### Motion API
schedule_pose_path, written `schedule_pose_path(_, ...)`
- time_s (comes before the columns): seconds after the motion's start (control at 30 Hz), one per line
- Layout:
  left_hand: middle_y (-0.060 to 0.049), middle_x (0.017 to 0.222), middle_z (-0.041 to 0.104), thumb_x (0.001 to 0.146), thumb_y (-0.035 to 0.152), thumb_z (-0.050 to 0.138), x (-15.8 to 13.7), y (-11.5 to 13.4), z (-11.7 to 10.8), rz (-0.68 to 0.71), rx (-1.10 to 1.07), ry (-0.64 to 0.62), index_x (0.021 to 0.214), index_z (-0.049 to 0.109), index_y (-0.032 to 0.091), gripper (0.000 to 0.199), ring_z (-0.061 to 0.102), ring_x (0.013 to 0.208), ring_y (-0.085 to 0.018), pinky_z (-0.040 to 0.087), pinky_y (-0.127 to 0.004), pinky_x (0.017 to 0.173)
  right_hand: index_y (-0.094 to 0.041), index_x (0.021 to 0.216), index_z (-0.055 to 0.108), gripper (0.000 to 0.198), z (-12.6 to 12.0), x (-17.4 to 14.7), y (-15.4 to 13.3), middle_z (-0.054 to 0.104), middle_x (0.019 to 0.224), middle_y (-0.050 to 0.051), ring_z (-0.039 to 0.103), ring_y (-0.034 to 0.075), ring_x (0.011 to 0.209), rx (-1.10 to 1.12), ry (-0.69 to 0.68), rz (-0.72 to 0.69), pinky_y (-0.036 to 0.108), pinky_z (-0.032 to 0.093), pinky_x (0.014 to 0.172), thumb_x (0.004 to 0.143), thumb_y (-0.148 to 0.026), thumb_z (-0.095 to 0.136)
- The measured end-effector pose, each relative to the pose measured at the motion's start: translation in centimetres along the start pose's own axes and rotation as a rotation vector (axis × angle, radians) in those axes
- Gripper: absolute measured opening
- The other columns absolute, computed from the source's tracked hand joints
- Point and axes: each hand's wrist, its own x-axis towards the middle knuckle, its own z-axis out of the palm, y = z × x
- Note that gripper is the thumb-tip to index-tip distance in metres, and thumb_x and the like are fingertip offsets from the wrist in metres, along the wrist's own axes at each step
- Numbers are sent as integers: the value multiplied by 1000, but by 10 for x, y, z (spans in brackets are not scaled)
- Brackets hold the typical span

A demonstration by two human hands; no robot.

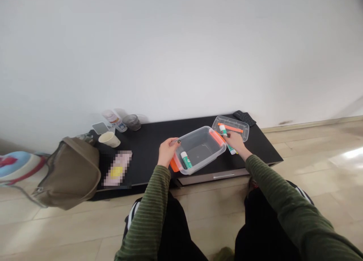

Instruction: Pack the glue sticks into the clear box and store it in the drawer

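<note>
A clear plastic box [199,150] with orange latches stands uncovered on the black table. My left hand [167,151] is closed on its left rim, thumb over the edge. A green and white glue stick [186,160] lies inside the box near that hand. My right hand [235,140] is beside the box's right latch, its fingers closed around another glue stick [223,130] with a white end. Below those fingers shows a further green and white piece [231,150], seemingly another glue stick, partly hidden. The clear lid [244,131] with orange strips lies behind my right hand.
On the black table [154,132] are a paper cup [109,139], a white bottle [115,120], a dark glass [132,122] and a pixelated pink item [117,168]. A brown bag [69,174] sits at the left end. A black keypad-like object [245,118] lies at the back right.
</note>
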Motion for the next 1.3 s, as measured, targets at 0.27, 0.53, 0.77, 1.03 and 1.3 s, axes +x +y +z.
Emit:
schedule_pose_path(0.27,-8,86,75,67,34,78,3,-3,5,12,-1,16,96,75,17,34,70,83,-21,54,-33,82,-16,103,73,35,-43,-21,-58,75,97,6,66,18,84,401,140,-219,27,47,75,83,-41,58)
schedule_pose_path(0.53,-8,87,75,71,35,74,2,2,7,61,93,5,96,75,18,30,70,82,-22,54,-32,80,-17,77,73,25,4,-52,-138,72,76,4,65,17,71,-97,-491,-381,23,38,57,80,-40,62)
schedule_pose_path(0.77,-7,88,75,71,30,71,3,0,10,71,144,21,95,76,20,26,69,85,-21,53,-32,81,-15,108,74,39,26,-45,-140,72,112,16,69,28,100,-456,-641,-305,28,49,74,83,-41,60)
schedule_pose_path(1.03,-5,86,75,71,28,71,2,1,11,59,157,25,94,76,20,25,68,85,-21,52,-31,82,-13,122,69,42,39,-47,-151,67,124,19,65,32,112,-616,-790,-294,38,52,86,85,-29,60)
schedule_pose_path(1.3,-7,88,75,73,30,70,3,1,10,61,129,2,95,75,20,25,69,87,-21,53,-33,84,-24,118,69,33,27,-53,-147,69,124,9,64,26,111,-478,-612,-363,32,49,85,89,-27,54)
